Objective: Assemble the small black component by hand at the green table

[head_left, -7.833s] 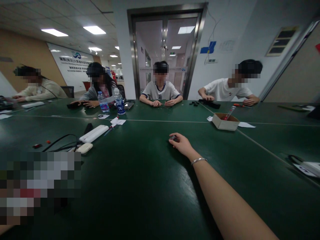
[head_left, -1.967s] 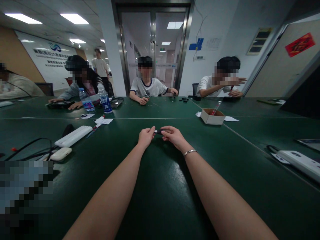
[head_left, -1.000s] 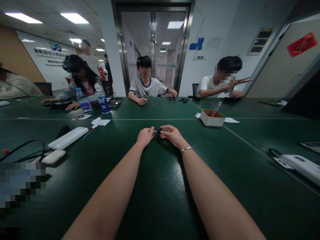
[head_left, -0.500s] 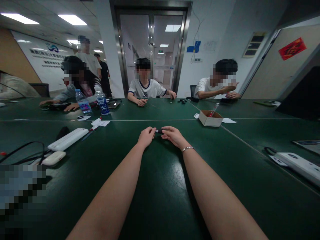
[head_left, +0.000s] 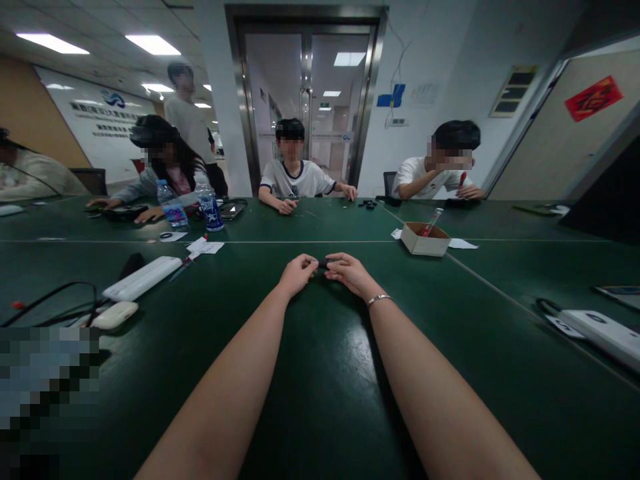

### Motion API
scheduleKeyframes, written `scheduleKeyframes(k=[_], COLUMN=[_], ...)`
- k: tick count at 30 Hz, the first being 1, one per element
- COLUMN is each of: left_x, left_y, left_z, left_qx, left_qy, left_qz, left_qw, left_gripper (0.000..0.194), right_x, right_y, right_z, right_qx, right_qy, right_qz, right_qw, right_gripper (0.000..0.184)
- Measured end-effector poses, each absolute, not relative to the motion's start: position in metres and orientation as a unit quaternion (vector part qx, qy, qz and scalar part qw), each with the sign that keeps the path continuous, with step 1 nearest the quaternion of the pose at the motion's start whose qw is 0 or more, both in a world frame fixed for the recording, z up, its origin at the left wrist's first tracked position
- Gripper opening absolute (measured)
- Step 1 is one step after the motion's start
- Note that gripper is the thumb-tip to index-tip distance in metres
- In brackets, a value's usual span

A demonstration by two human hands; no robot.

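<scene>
Between my two hands, just above the green table (head_left: pixel 320 373), is a small black stick-shaped object (head_left: pixel 323 264). Its exact kind is too small to make out. My left hand (head_left: pixel 299 274) pinches its left end between thumb and fingertips. On the other end, the thumb and fingers of my right hand (head_left: pixel 349 274) are closed. A silver bracelet (head_left: pixel 379 299) circles my right wrist. Both forearms reach forward across the table, and the fingers cover much of the object.
A cardboard box (head_left: pixel 425 240) with a red-tipped tool stands ahead right. Leftward are two bottles (head_left: pixel 209 208), paper slips (head_left: pixel 206 247), a white power strip (head_left: pixel 143 279) and cables. Another power strip (head_left: pixel 600 333) lies right. Several people sit opposite.
The silver part that showed between my hands on the object is out of sight. The view has shifted slightly. Across the table, the person on the right has a red-handled tool in a hand.
</scene>
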State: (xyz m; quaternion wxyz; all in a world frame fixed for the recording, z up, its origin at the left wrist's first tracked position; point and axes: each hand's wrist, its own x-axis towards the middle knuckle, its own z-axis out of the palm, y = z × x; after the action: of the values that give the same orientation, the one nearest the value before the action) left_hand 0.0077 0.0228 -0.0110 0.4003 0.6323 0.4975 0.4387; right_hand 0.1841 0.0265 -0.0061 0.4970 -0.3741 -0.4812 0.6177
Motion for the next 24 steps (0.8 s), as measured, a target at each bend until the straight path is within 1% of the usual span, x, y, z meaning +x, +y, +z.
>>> scheduleKeyframes(k=[7, 13, 20, 24], left_x=[0.0078, 0.0051, 0.0077, 0.0074], left_y=[0.0225, 0.0294, 0.0286, 0.0259], left_z=[-0.0091, -0.0155, -0.0177, -0.0147], left_qx=[0.632, 0.651, 0.62, 0.621], left_qy=[0.511, 0.504, 0.496, 0.497], left_qz=[0.42, 0.409, 0.445, 0.443], left_qw=[0.404, 0.393, 0.414, 0.413], left_gripper=[0.022, 0.033, 0.024, 0.024], right_x=[0.1855, 0.1856, 0.1845, 0.1839], right_y=[0.0258, 0.0254, 0.026, 0.0262], right_z=[-0.0055, -0.0053, -0.0061, -0.006], right_qx=[-0.364, -0.357, -0.362, -0.358], right_qy=[-0.49, -0.484, -0.486, -0.48], right_qz=[0.62, 0.626, 0.622, 0.627], right_qw=[0.493, 0.496, 0.495, 0.498], right_gripper=[0.022, 0.024, 0.025, 0.023])
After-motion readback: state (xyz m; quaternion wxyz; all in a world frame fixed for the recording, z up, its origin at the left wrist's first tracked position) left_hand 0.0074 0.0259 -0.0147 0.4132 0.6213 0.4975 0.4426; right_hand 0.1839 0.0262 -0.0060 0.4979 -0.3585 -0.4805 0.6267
